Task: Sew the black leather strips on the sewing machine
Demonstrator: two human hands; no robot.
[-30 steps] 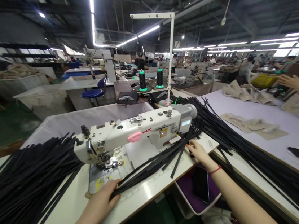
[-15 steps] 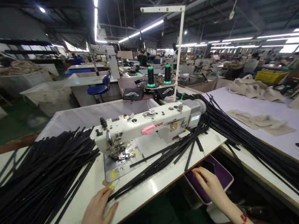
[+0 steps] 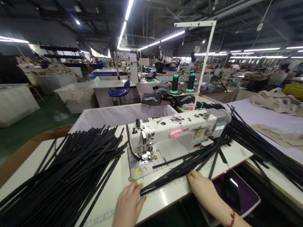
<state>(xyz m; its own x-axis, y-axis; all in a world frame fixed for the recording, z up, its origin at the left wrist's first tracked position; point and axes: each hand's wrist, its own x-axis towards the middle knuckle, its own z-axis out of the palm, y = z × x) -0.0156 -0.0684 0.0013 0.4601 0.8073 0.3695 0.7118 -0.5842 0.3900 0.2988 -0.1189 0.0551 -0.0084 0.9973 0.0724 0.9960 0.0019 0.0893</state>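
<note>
Between the thumb and fingers of my left hand [image 3: 128,201], held apart on the white table, lie the left ends of a loose bundle of black strips [image 3: 172,171]; no grip on them shows. My right hand [image 3: 201,184] reaches over the table's front edge, its extended fingertips against the lower side of that bundle; its thumb is hidden. Behind the strips stands a white sewing machine [image 3: 164,128] with a pink piece on its arm. A black strip runs down beside its needle end, left of the presser foot [image 3: 147,156].
A large pile of black strips [image 3: 73,178] covers the table's left side. More black strips [image 3: 272,154] hang over the right edge. Under the front edge is a purple-lined bin [image 3: 247,194] with a phone [image 3: 231,192]. Thread cones [image 3: 174,84] stand behind the machine.
The view has swung left, so the machine sits farther right. My right hand has moved from over the bin to the strips at the table edge. My left hand stays by the strip ends.
</note>
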